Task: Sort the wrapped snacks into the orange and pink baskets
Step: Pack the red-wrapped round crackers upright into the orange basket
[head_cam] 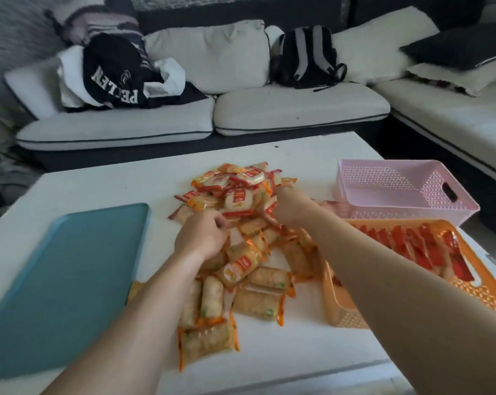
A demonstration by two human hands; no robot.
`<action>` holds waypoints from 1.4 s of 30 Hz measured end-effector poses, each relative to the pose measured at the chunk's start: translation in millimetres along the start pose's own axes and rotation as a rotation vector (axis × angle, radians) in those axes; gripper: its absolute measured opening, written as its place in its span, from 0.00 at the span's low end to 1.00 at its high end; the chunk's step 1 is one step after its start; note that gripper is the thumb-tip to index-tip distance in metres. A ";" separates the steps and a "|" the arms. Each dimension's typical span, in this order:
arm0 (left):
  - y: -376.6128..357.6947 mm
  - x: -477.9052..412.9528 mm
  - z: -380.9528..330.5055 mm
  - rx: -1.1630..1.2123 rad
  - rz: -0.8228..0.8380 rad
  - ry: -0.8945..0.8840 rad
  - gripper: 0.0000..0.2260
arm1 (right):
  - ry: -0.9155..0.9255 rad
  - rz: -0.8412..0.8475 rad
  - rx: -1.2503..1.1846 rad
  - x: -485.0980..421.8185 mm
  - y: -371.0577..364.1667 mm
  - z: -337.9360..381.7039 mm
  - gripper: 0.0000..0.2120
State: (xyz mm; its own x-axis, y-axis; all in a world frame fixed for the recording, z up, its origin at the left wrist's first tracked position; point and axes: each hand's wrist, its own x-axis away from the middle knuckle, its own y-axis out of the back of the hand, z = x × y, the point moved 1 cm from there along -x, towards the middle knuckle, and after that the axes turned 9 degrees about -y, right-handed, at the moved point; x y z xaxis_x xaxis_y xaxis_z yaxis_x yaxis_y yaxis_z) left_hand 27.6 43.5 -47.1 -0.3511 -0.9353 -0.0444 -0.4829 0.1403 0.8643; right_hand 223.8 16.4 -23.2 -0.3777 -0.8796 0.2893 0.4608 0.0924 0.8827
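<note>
A heap of wrapped snacks (241, 195) lies in the middle of the white table (121, 178): round red-labelled packs at the far side, long orange-edged packs (266, 280) nearer me. My left hand (201, 235) rests on the heap's middle with its fingers curled around a pack. My right hand (286, 206) reaches into the pile from the right, its fingers buried among the packs. The orange basket (343, 309) at the right holds several red-wrapped snacks (429, 246). Behind it stands the pink basket (440, 212), with nothing visible inside.
A teal tray (67, 280) lies flat on the table's left side. A white sofa (298, 109) with cushions, a black garment (112, 72) and a dark backpack (306, 58) runs behind and to the right of the table.
</note>
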 end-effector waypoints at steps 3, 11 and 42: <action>1.1 -28.7 1.9 -0.043 -0.096 -0.077 0.09 | -0.067 0.005 0.189 -31.3 -19.8 8.5 0.33; -36.8 -101.8 -11.3 0.121 0.094 0.049 0.40 | 0.030 -0.099 0.072 -48.3 -8.7 -0.8 0.26; -1.5 -183.2 48.8 0.655 0.020 0.285 0.12 | -0.077 0.187 -0.012 -167.4 -4.7 32.1 0.34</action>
State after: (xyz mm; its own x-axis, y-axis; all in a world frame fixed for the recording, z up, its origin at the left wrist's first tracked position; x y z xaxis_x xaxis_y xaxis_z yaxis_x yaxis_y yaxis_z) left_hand 53.5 230.4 -64.7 -0.1843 -0.9666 0.1783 -0.8929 0.2405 0.3808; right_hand 259.1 178.1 -63.9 -0.3445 -0.8094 0.4755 0.5382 0.2447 0.8065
